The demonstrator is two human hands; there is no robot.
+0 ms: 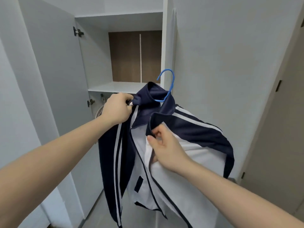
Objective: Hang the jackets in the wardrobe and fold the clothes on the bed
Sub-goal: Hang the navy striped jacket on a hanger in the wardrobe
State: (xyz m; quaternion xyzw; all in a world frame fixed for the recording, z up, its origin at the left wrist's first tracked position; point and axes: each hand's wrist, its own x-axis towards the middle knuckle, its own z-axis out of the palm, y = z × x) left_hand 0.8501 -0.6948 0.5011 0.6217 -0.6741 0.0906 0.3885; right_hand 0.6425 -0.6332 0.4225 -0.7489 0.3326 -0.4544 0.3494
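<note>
Person is standing at the open wardrobe (pixel 121 46), holding a navy-and-white track jacket (pixel 164 153) that is sitting on a blue hanger (pixel 167 86), in the air in front of the open compartment, not yet on any rail.

Left hand (pixel 117 108) is gripping the jacket's left shoulder, fingers curled tight round bunched fabric and probably the hanger end under it; that hand is likely carrying the weight so the garment is staying up. Navy sleeve with white stripes is hanging straight down below it.

Right hand (pixel 164 145) is pinching the front edge by the collar, thumb and fingers (pixel 158 134) closed on the navy zip edge, seemingly tugging the front panel across to seat the jacket squarely on the hanger. Front is hanging open, unzipped.

Hanger hook is sticking up free above the collar, pointing left, touching nothing.

Wardrobe: left door (pixel 54 71) swung wide, white shelf (pixel 115 87) at about hook height, brown back panel above it. Rail cannot be made out; likely below the shelf, behind the left hand.

Judgement: jacket-hanging step in progress, hooking still to do. Bed and other clothes not in view.
</note>
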